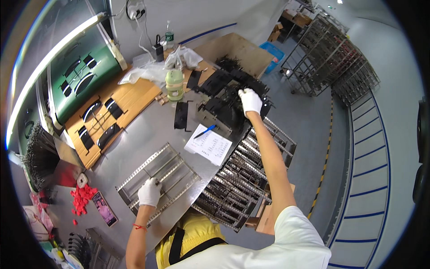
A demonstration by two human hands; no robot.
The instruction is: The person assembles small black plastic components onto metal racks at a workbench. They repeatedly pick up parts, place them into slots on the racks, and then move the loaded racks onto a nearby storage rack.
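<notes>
My left hand (149,193), in a white glove, is closed on a crossbar of a metal wire rack (172,168) with notched rails, which lies flat on the steel table. Stretched out to the far right, my gloved right hand (251,102) is over a pile of glossy black parts (219,83); its fingers are curled, and what is in them, if anything, cannot be made out. A flat black part with wire ends (181,115) lies apart from the pile. Between the rack and the pile is a paper sheet (209,145) with a blue pen (205,131) on it.
Several stacked metal racks (233,186) stand beside the table's right edge. A green conveyor belt (85,74) and cardboard with black parts (148,89) are at left. A phone (105,209), red pieces (82,199), a green bottle (174,85) and a large bin (253,49) surround the work area.
</notes>
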